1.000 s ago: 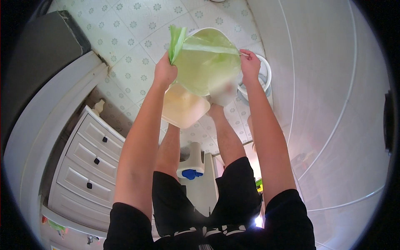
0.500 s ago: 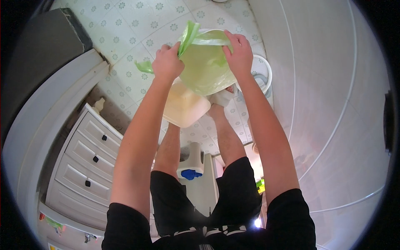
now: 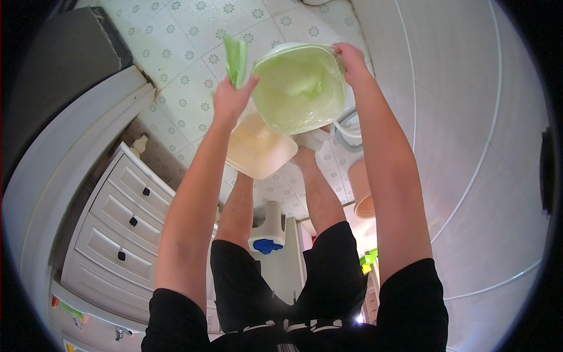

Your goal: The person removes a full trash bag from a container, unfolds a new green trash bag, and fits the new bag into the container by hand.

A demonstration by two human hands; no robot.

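Note:
A bin (image 3: 258,67) lined with a pale green plastic bag (image 3: 296,114) is tipped so that its wide mouth faces me. My right hand (image 3: 353,61) is closed over the bin's right rim, holding the bin and the liner edge. On the opposite side, my left hand (image 3: 231,98) grips a bunched strip of green plastic (image 3: 236,61) that sticks up above the fist. The left thumb reaches to the left rim; whether it presses on it I cannot tell. Just below the bin is a cream-coloured square tub (image 3: 261,149), partly behind my left forearm.
Patterned floor tiles (image 3: 193,35) lie around my feet. A white drawer cabinet (image 3: 126,217) stands left, a pale wall (image 3: 463,117) right. A round white-and-grey object (image 3: 349,132) and an orange-pink bucket (image 3: 360,188) are beside my right forearm. A white container with blue (image 3: 268,232) is between my legs.
My right hand has shifted right along the rim. My left hand has moved slightly left and down, with the green strip now apart from the bin's mouth, which shows more squarely.

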